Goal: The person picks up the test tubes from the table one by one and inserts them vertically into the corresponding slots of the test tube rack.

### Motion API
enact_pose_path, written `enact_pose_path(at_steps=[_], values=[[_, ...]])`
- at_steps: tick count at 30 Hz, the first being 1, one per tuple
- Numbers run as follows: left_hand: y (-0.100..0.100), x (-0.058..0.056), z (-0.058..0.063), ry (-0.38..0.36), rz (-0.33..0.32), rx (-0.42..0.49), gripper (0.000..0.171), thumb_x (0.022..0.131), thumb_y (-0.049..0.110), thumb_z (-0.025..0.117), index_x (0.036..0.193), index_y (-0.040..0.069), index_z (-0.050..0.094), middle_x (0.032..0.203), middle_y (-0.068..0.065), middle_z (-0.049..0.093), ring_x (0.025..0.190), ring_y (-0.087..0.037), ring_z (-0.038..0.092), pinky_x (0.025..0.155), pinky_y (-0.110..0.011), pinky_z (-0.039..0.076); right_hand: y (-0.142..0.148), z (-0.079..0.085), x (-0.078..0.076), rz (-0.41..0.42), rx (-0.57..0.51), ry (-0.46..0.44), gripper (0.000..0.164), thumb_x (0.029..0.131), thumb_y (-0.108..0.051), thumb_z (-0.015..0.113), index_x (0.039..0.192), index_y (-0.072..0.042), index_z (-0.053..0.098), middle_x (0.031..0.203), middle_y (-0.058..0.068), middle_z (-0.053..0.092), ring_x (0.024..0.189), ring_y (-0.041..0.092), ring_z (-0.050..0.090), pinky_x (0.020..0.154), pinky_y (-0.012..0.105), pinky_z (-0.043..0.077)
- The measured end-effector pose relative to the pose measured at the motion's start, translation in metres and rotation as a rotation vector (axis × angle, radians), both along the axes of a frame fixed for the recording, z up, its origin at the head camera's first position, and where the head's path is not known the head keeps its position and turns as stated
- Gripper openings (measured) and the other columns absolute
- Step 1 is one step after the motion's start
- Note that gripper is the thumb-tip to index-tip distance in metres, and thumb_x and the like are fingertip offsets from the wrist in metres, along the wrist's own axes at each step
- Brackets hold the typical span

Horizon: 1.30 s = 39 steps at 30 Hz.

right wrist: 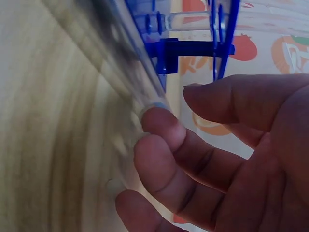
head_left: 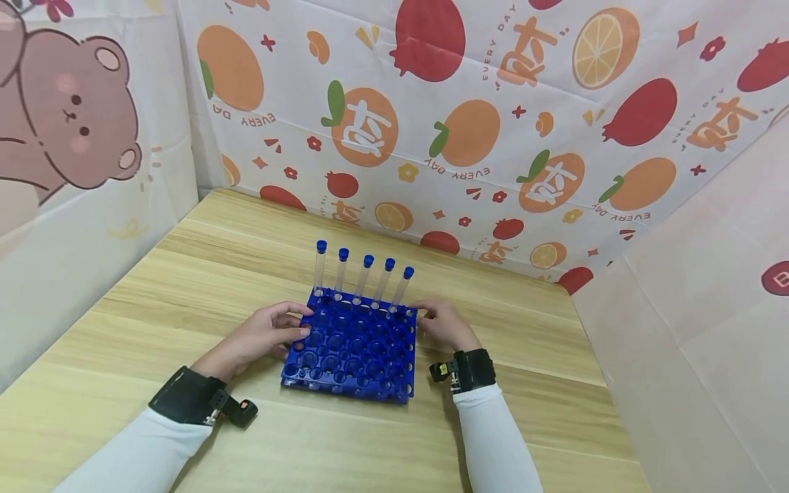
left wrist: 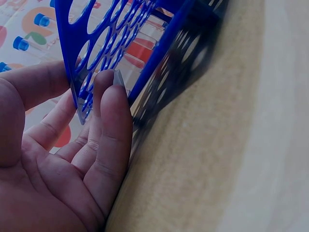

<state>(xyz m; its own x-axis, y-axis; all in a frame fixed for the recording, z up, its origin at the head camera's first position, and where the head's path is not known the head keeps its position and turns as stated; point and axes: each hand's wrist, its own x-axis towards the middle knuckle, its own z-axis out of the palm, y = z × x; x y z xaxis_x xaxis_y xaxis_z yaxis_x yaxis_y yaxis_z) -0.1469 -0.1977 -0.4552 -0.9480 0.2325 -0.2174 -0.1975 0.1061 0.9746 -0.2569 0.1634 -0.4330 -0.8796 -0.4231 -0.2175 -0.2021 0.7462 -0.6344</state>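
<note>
A blue test tube rack (head_left: pixel 345 346) with rows of round holes stands on the table. Several clear test tubes (head_left: pixel 361 281) with blue caps are upright in its far row. My left hand (head_left: pixel 261 333) grips the rack's left side; in the left wrist view its fingers reach round the edge of the blue rack (left wrist: pixel 101 43). On the other side, my right hand (head_left: pixel 446 323) is beside the far right corner, fingers bent and loose. The right wrist view has its thumb and fingertips close by the rack (right wrist: pixel 224 38); whether they touch it is hard to tell.
The wood-grain table (head_left: pixel 333 445) spreads around the rack. Behind it hangs a fruit-print cloth (head_left: pixel 431 130), with a bear-print cloth (head_left: pixel 166 89) on the left and a pale cloth (head_left: pixel 696 301) on the right.
</note>
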Motion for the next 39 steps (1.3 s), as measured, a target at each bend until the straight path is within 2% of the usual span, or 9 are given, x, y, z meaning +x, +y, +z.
enact_pose_path(at_steps=[3, 11, 17, 23, 31, 36, 39], values=[[0.0, 0.0, 0.0, 0.001, -0.002, -0.003, 0.054, 0.094, 0.023, 0.068, 0.139, 0.003, 0.046, 0.127, -0.025, 0.058, 0.087, -0.02, 0.066, 0.066, -0.038, 0.06, 0.001, -0.003, -0.001, 0.027, 0.009, -0.001, 0.033, 0.098, -0.016, 0.057, 0.13, -0.022, 0.065, 0.085, 0.006, 0.068, 0.069, 0.024, 0.065, 0.056, 0.029, 0.047], [0.0, 0.001, 0.0, 0.007, -0.002, -0.005, 0.054, 0.094, 0.022, 0.068, 0.139, 0.002, 0.046, 0.125, -0.025, 0.059, 0.086, -0.019, 0.067, 0.066, -0.037, 0.06, 0.005, -0.008, 0.001, 0.017, -0.033, -0.032, 0.027, 0.095, -0.014, 0.057, 0.12, -0.015, 0.068, 0.08, 0.005, 0.064, 0.063, 0.022, 0.063, 0.052, 0.027, 0.047], [0.0, 0.0, -0.001, 0.006, 0.0, -0.006, 0.055, 0.093, 0.023, 0.068, 0.139, 0.003, 0.046, 0.126, -0.024, 0.059, 0.085, -0.019, 0.066, 0.066, -0.037, 0.06, 0.006, -0.011, 0.001, 0.005, -0.043, -0.034, 0.016, 0.093, -0.014, 0.059, 0.105, -0.016, 0.07, 0.083, 0.003, 0.064, 0.065, 0.019, 0.062, 0.055, 0.028, 0.051], [0.0, -0.001, -0.003, -0.007, 0.003, -0.017, 0.056, 0.093, 0.026, 0.069, 0.139, 0.004, 0.046, 0.126, -0.023, 0.06, 0.084, -0.017, 0.066, 0.065, -0.036, 0.06, 0.007, -0.01, 0.004, -0.016, -0.007, 0.005, 0.008, 0.091, -0.017, 0.066, 0.099, -0.014, 0.068, 0.086, 0.004, 0.065, 0.068, 0.017, 0.061, 0.058, 0.029, 0.051], [-0.001, 0.0, -0.003, -0.014, 0.005, -0.021, 0.056, 0.093, 0.026, 0.069, 0.14, 0.004, 0.046, 0.124, -0.021, 0.06, 0.085, -0.017, 0.065, 0.065, -0.035, 0.059, 0.005, -0.009, 0.009, -0.106, 0.023, 0.015, 0.019, 0.082, -0.016, 0.076, 0.098, -0.015, 0.068, 0.082, 0.005, 0.064, 0.068, 0.019, 0.06, 0.059, 0.031, 0.047], [0.0, 0.0, -0.002, -0.018, 0.004, -0.023, 0.056, 0.093, 0.026, 0.069, 0.14, 0.005, 0.046, 0.124, -0.021, 0.061, 0.085, -0.017, 0.065, 0.065, -0.035, 0.059, 0.006, -0.008, 0.009, -0.178, 0.003, -0.003, 0.034, 0.081, -0.013, 0.074, 0.113, -0.015, 0.063, 0.081, 0.007, 0.063, 0.064, 0.021, 0.061, 0.055, 0.032, 0.049], [0.0, -0.001, -0.001, -0.018, 0.005, -0.02, 0.056, 0.093, 0.025, 0.069, 0.14, 0.004, 0.045, 0.124, -0.022, 0.061, 0.085, -0.018, 0.066, 0.065, -0.035, 0.059, 0.007, -0.006, 0.007, -0.21, -0.015, 0.022, 0.044, 0.082, -0.013, 0.072, 0.123, -0.017, 0.057, 0.082, 0.007, 0.063, 0.063, 0.021, 0.061, 0.055, 0.032, 0.049]])
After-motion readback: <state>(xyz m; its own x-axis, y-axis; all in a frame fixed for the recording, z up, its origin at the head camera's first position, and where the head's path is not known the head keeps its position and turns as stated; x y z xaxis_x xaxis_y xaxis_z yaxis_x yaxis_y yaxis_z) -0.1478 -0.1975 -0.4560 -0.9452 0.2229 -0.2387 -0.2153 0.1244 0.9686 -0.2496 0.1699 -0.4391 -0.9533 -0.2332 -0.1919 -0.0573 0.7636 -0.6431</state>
